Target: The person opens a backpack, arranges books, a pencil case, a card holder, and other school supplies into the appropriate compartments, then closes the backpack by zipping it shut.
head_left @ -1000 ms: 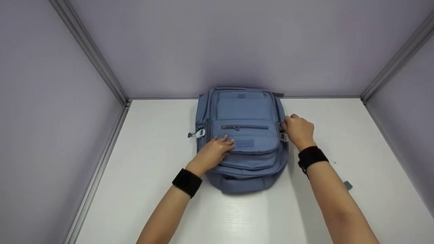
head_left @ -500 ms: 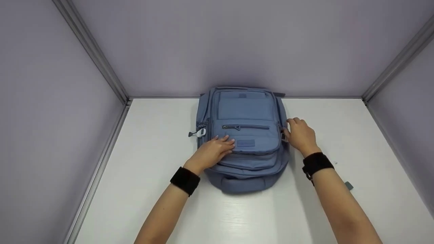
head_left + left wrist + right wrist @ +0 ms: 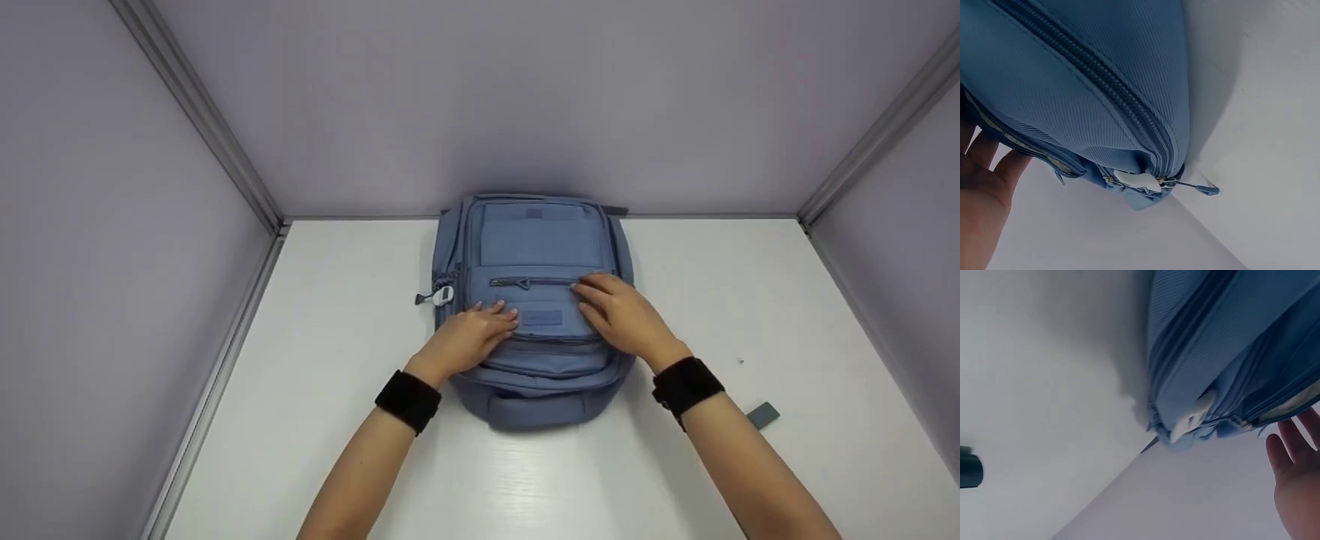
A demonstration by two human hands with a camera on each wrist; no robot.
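Resting now on the front pocket of the blue backpack (image 3: 536, 300), the right hand (image 3: 621, 319) has come in from the bag's right edge, where it sat half a second ago; its fingers (image 3: 592, 289) lie straight and relaxed just below the short horizontal zipper (image 3: 541, 282), gripping nothing. The left hand (image 3: 469, 339) has stayed put on the pocket's lower left, fingers flat against the fabric, also holding nothing. The backpack has not shifted: it lies flat at the centre of the frame on the white desk (image 3: 337, 315), its top against the back wall.

Counted: one backpack, two hands, two black wristbands, one white pull tab (image 3: 443, 295) at the bag's left side, one small grey-green piece (image 3: 763, 415) on the desk at lower right.

The wrist views show only the bag's side seams and fingertips at the frame edge. What the grey-green piece is cannot be made out.
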